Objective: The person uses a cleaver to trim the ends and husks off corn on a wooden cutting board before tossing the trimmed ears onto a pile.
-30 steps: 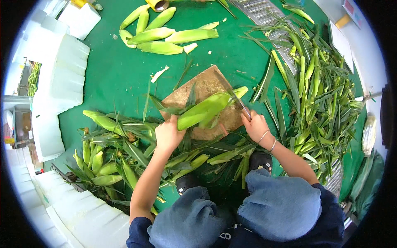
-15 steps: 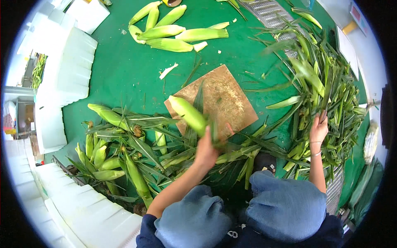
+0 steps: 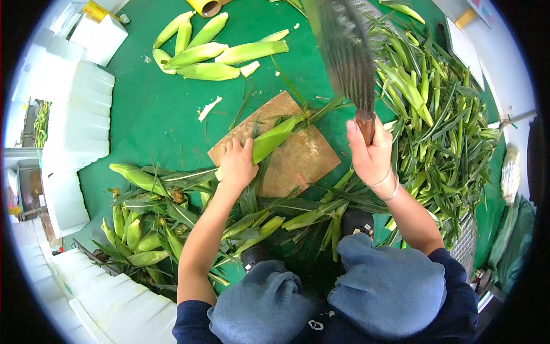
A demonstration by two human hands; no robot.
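A green ear of corn (image 3: 274,139) in its husk lies slantwise across a square wooden board (image 3: 312,160). My left hand (image 3: 238,165) grips its near left end, fingers wrapped round it. Its leafy far end points to the upper right, over the board's edge. Above and right of the board, my right hand (image 3: 373,153) is closed on the wooden handle of a cleaver (image 3: 346,54). The broad dark blade is raised, pointing up and away, apart from the corn.
Several trimmed ears (image 3: 209,71) lie on the green floor (image 3: 143,109) at the far left. Unhusked corn (image 3: 150,242) is heaped near left, and a large pile of leaves and husks (image 3: 452,155) fills the right. White foam boxes (image 3: 86,109) line the left. A yellow roll (image 3: 205,7) lies at the top.
My left hand has turned the ear round and laid it on the board. My right hand has come up and inward from the husk pile with the cleaver, which is now raised.
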